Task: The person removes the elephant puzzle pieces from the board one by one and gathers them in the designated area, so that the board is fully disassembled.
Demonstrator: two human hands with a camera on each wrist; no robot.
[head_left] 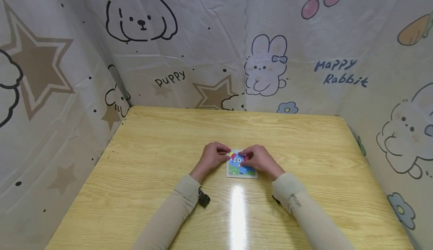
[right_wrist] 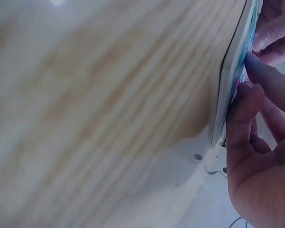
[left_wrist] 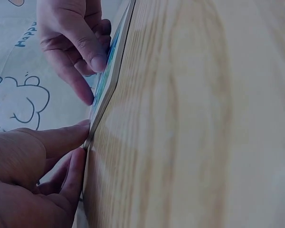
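Beige sleeves [head_left: 165,212] lead toward one square, pale-edged board [head_left: 241,172] on the yellow wood-grain table [head_left: 162,144]. Its picture shows a blue animal over green. Left hand [head_left: 210,158] has thumb and finger at its left edge; right hand [head_left: 262,160], fingertips apart, covers its upper right. Whether either pinches cannot be told.
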